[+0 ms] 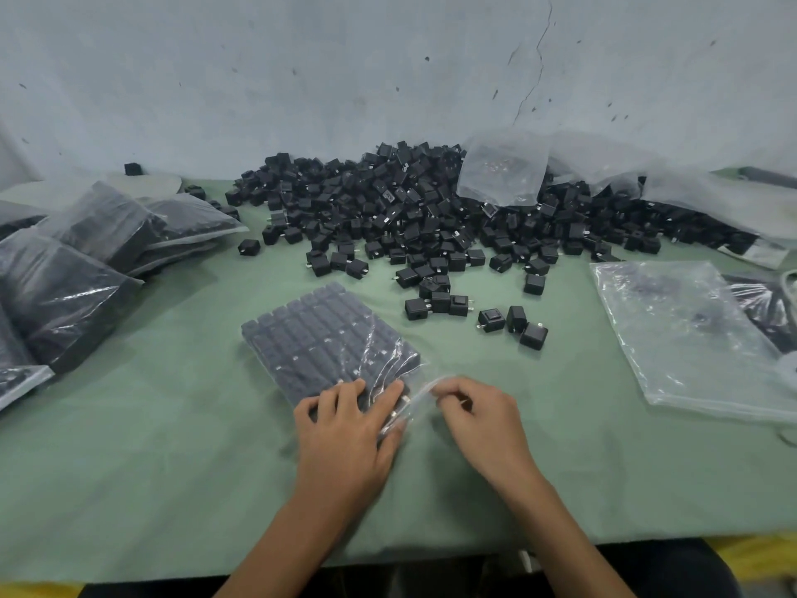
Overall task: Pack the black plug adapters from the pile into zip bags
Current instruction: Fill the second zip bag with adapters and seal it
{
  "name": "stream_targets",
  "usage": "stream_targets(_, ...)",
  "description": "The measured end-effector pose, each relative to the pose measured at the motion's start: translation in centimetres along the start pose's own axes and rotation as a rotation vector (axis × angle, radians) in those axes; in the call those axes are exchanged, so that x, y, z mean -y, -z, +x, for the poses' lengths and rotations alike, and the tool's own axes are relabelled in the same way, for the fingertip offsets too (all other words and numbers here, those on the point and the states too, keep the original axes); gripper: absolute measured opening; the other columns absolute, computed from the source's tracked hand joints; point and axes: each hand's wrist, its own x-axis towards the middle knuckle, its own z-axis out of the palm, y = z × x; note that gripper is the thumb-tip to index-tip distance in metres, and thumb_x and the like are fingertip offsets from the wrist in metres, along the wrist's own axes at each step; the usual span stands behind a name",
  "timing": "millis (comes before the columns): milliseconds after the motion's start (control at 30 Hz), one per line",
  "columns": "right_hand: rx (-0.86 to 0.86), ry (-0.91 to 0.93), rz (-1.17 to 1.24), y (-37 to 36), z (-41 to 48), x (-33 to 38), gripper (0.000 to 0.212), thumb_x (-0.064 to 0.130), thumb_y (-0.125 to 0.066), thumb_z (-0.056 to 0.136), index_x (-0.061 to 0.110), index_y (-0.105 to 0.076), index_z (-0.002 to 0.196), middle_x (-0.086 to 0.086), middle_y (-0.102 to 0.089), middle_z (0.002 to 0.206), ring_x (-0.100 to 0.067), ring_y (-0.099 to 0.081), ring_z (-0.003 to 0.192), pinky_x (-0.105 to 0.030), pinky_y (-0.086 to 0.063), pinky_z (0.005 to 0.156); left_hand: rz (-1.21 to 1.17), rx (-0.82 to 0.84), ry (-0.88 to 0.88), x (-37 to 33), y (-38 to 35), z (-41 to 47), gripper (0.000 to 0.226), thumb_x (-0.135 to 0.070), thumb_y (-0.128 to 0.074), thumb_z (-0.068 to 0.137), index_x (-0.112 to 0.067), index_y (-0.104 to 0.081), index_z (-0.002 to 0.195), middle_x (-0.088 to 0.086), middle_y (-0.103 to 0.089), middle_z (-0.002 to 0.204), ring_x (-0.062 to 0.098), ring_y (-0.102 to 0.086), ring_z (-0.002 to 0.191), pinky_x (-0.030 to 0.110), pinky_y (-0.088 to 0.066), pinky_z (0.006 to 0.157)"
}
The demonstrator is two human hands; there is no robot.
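Green cloth covers your tabletop [172,468], and the zip bag [319,338] you've got sits pretty much dead centre. It's stuffed with neat rows of black plug adapters, and its mouth end points toward you at about 5 o'clock.

Your left hand [349,429] lies flat on the near end of it, fingers straight and a bit spread, pressing on the adapters through the plastic. Your right hand [478,418] is just beside it on the 3 o'clock side. Its fingers are curled in, pinching the clear mouth edge of that same bag.

The pile [409,209] of loose adapters is heaped at 12 o'clock against the wall [302,58]. Strays trail down the cloth to roughly 1 o'clock of the bag, close to it but not touching.

A crumpled clear bag [502,170] rests on the pile's right shoulder.

Over at 3 o'clock, well apart from your hands, the empty zip bags [690,338] lie flat. At 9 o'clock the packed bags [77,269] are slumped over each other in a heap.
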Motion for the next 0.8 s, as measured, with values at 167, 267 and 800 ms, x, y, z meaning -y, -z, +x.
stream_targets(167,-0.275,-0.053,-0.241,4.0,4.8,-2.9,0.033,0.017,-0.057,0.09,0.025,-0.063,0.121,0.004,-0.062,0.121,-0.021,-0.056,0.112,-0.036,-0.045,0.092,-0.025,-0.013,0.006,-0.1,-0.2,-0.1,0.043,-0.053,-0.05,0.091,-0.041,-0.063,0.13,0.003,-0.061,0.115,0.026,-0.054,0.102,0.044,-0.036,0.088)
stream_targets(267,-0.223,-0.082,-0.504,5.4,7.2,-5.0,0.054,0.022,-0.055,0.094,0.018,-0.042,0.146,-0.011,-0.038,0.151,-0.033,-0.036,0.134,-0.044,-0.032,0.11,-0.034,-0.01,0.007,-0.2,-0.3,-0.1,0.043,-0.052,-0.048,0.092,-0.04,-0.063,0.13,0.004,-0.061,0.115,0.027,-0.055,0.101,0.045,-0.037,0.088)
stream_targets(800,-0.236,-0.046,-0.077,5.4,6.2,-5.5,0.027,0.042,-0.043,0.103,0.022,-0.058,0.111,0.006,-0.062,0.094,-0.021,-0.059,0.093,-0.032,-0.038,0.075,-0.026,-0.011,0.009,-0.3,-0.2,0.0,0.042,-0.05,-0.056,0.089,-0.04,-0.064,0.129,0.006,-0.063,0.116,0.028,-0.056,0.1,0.045,-0.037,0.088)
